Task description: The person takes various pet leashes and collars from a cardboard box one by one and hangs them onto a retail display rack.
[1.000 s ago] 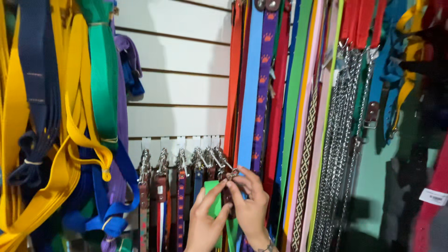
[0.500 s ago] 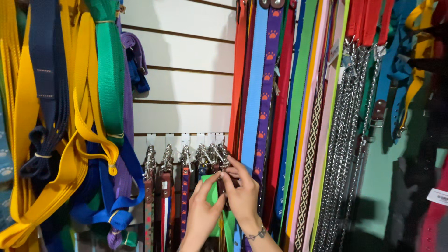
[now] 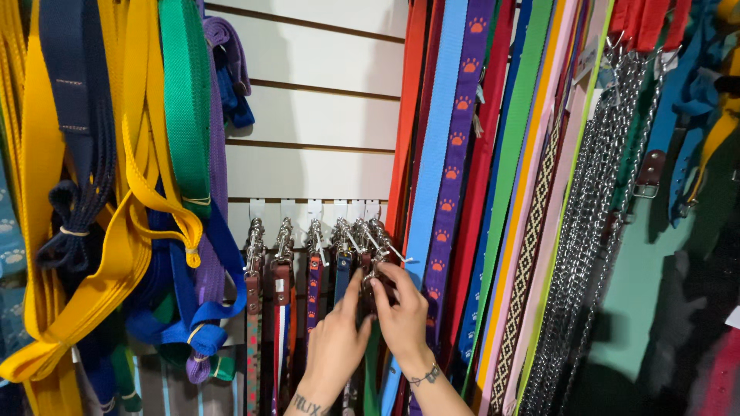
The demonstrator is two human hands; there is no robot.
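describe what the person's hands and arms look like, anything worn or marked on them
Both hands are bare, with no gloves and no sleeves in view. The right hand has a thin beaded bracelet around its wrist. The left hand has a dark lettering tattoo on the forearm near the frame's bottom edge. No rings are clearly visible.

One head-worn camera is the only view. It faces a slatted wall (image 3: 316, 115) of hanging leashes almost straight on, tilted slightly down, at about arm's length. Both hands come up from the bottom edge, just right of centre: left hand (image 3: 335, 347) and right hand (image 3: 405, 312) at the metal clips (image 3: 339, 235). Yellow straps (image 3: 46, 231) fill the left edge, chains (image 3: 593, 231) the right.
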